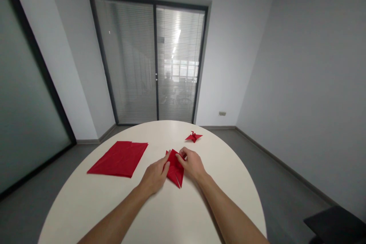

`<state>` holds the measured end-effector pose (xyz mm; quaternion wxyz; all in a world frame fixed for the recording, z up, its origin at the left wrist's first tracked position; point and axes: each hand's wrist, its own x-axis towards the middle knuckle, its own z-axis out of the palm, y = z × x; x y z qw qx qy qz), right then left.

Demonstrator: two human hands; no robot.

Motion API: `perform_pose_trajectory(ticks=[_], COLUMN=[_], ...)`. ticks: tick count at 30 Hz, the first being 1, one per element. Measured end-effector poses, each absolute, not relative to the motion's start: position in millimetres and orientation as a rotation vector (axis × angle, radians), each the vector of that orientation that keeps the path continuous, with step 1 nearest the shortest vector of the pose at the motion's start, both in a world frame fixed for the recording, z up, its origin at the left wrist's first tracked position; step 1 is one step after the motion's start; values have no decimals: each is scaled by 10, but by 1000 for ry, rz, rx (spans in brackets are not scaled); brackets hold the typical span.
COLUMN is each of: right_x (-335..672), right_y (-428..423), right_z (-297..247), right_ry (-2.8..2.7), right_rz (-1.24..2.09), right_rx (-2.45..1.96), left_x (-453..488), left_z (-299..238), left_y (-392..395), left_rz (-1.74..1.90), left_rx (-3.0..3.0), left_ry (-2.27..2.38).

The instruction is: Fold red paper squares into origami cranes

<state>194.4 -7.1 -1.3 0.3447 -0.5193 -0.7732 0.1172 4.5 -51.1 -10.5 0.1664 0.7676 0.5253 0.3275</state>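
A partly folded red paper (175, 170) lies on the round white table (160, 213) in front of me. My left hand (156, 176) rests on its left side, fingers bent and pressing the paper down. My right hand (192, 164) pinches the paper's upper right edge between thumb and fingers. Part of the paper is hidden under both hands; its pointed lower tip sticks out between my wrists.
A stack of flat red paper sheets (119, 158) lies on the table to the left. A finished red paper crane (193, 136) stands near the far edge. Beyond are a glass door with blinds (154, 61), grey floor, and a dark object (337, 223) at bottom right.
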Motion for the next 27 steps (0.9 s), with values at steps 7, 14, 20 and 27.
perform_pose_trajectory(ticks=[7,14,20,27], right_x=[1902,1850,1802,1752], right_y=[-48,-54,-66,-95], right_z=[-21,-11,-12,40], right_ry=[-1984,-2018,-2015,-1900], right_rz=[230,170,266,378], right_rx=[-1423,-1327,-1291,-1257], left_x=[32,37,82,150], left_z=[-96,-111,-186,-196], left_y=[-501,-485,-446,-447], left_rz=[943,892,805,779], left_rx=[2168,2146,2258,2362], left_ry=[1470,1587,1675,1686])
